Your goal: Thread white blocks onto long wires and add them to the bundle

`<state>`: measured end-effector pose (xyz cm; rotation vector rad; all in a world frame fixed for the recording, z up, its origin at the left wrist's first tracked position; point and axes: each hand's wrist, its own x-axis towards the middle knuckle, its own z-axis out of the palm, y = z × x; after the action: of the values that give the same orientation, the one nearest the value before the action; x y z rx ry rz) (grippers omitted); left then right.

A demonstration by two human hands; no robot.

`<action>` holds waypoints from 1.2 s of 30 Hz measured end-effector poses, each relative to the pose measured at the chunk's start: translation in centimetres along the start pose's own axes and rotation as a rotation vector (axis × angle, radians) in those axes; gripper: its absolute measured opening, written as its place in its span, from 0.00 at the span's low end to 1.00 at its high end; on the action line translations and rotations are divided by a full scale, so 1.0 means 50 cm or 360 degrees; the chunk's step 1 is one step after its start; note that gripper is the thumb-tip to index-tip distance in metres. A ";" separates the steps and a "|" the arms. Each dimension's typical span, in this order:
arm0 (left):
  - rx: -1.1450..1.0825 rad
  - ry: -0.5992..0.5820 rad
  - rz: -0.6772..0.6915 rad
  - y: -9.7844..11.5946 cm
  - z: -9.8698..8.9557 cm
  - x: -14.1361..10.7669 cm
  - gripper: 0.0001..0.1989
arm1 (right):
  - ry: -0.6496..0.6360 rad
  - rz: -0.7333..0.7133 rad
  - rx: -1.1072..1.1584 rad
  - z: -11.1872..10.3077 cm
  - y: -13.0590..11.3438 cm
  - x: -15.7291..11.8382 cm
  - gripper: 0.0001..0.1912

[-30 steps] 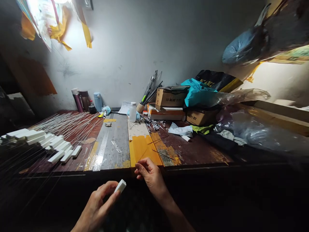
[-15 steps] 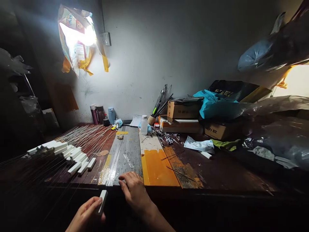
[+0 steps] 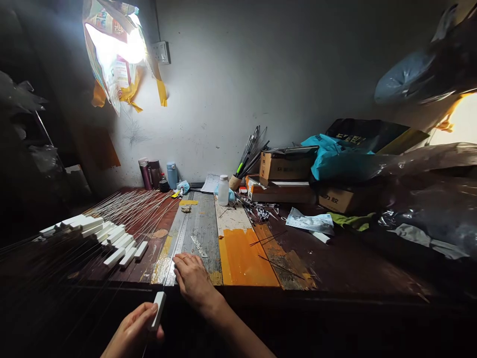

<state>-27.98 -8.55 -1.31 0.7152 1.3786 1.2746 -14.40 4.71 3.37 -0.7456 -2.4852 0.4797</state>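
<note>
In my left hand (image 3: 136, 320) is a small white rectangular block (image 3: 158, 306), pinched between thumb and fingers just off the table's front edge. A thin rod or wire seems to run out of both its ends. My right hand (image 3: 192, 273) lies palm down on the grey board (image 3: 203, 223), its fingers stretched over the near end of the long metal ruler (image 3: 181, 238). Whether its fingertips touch the thin rod is hard to see. To the left, several similar white blocks (image 3: 115, 257) lie in a stepped row, with long thin rods (image 3: 126, 204) fanning out from them.
A short perforated metal strip (image 3: 198, 246) lies on the board, beside an orange-taped panel (image 3: 248, 258). Behind stand a white bottle (image 3: 223, 191), a holder of rods (image 3: 234, 182) and boxes (image 3: 285, 166). A face mask (image 3: 309, 221) lies at the right. A lamp (image 3: 115, 49) shines at upper left.
My right hand has moved left and slightly farther onto the board, over the ruler's near end. The left hand keeps its hold on the white block. The camera view has shifted slightly.
</note>
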 end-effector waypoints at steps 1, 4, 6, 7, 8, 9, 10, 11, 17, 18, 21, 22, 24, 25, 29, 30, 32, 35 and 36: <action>-0.0001 -0.0028 0.0011 0.007 0.003 -0.005 0.26 | -0.0032 0.0000 -0.0007 0.000 -0.001 0.001 0.17; -0.0006 -0.0050 -0.0013 0.027 0.013 -0.017 0.24 | -0.0123 -0.0016 -0.0023 -0.002 -0.003 0.003 0.16; -0.0004 -0.0011 -0.0045 0.035 0.018 -0.019 0.24 | -0.0150 -0.0043 -0.0024 -0.003 -0.003 0.002 0.15; 0.0004 0.0013 -0.0055 0.037 0.020 -0.018 0.24 | -0.0155 -0.0053 -0.0025 -0.003 -0.003 0.002 0.15; 0.0012 0.0036 -0.0056 0.037 0.021 -0.015 0.25 | -0.0159 -0.0062 -0.0025 -0.003 -0.002 0.001 0.15; 0.0019 0.0047 -0.0053 0.038 0.022 -0.012 0.25 | -0.0165 -0.0070 -0.0024 -0.002 -0.002 0.001 0.16; 0.0025 0.0058 -0.0053 0.038 0.023 -0.007 0.25 | -0.0168 -0.0075 -0.0022 0.000 -0.001 0.002 0.16; 0.0029 0.0067 -0.0055 0.039 0.023 -0.003 0.25 | -0.0167 -0.0080 -0.0017 0.003 0.000 0.002 0.16; -0.0009 0.0060 -0.0062 0.060 0.018 0.002 0.23 | 0.0112 -0.0088 0.0239 0.005 0.003 0.002 0.16; -0.0017 0.0028 -0.0040 0.066 0.016 -0.003 0.22 | 0.0249 -0.0049 0.0349 -0.002 0.002 -0.004 0.15; 0.0001 -0.0109 0.0078 0.082 0.015 -0.025 0.20 | 0.0515 0.0225 0.0780 -0.038 -0.007 -0.034 0.11; 0.0020 -0.0147 0.0107 0.085 0.018 -0.032 0.20 | 0.0497 0.0332 0.0944 -0.052 -0.012 -0.049 0.12; 0.0048 -0.0204 0.0121 0.090 0.030 -0.045 0.19 | 0.0366 0.0480 0.1261 -0.078 -0.023 -0.079 0.15; 0.0064 -0.0236 0.0122 0.092 0.040 -0.050 0.19 | 0.0313 0.0523 0.1382 -0.090 -0.029 -0.094 0.16; 0.0281 -0.0423 0.0183 0.102 0.087 -0.075 0.17 | 0.0299 0.0654 0.1642 -0.129 -0.040 -0.145 0.14; 0.0380 -0.0428 0.0221 0.105 0.099 -0.085 0.17 | 0.0333 0.0685 0.1681 -0.142 -0.036 -0.158 0.13; 0.0595 -0.0282 0.0383 0.108 0.119 -0.114 0.19 | 0.0492 0.0756 0.1711 -0.176 -0.022 -0.193 0.14; 0.0753 0.0072 0.0779 0.093 0.150 -0.176 0.18 | 0.0893 0.0861 0.1573 -0.249 0.007 -0.270 0.14; 0.0716 0.0088 0.0855 0.081 0.161 -0.198 0.13 | 0.1025 0.0897 0.1514 -0.276 0.015 -0.301 0.13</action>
<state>-18.88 -14.30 6.66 1.4418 1.6001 1.4053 4.41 -0.99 8.87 -0.9517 -1.2004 1.2533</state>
